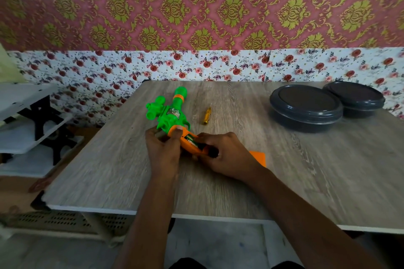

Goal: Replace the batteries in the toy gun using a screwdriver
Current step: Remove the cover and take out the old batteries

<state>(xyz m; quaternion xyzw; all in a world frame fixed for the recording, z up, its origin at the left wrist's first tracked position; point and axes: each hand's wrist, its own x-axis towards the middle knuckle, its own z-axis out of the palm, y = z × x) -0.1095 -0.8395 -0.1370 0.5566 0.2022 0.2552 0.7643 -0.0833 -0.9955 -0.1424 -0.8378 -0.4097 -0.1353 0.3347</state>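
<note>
Nearest are two bare forearms reaching over the wooden table (218, 192). The left hand (161, 148) pinches the toy gun (172, 113) where its green body meets the orange handle. The right hand (227, 155) is curled round the end of this handle, beside the open battery compartment (191, 138). An orange cover (259, 157) lies just beside the right hand. Farther away lies a yellow screwdriver (207, 117), near the gun's barrel. Two dark grey round containers (306, 105) stand at the far right.
</note>
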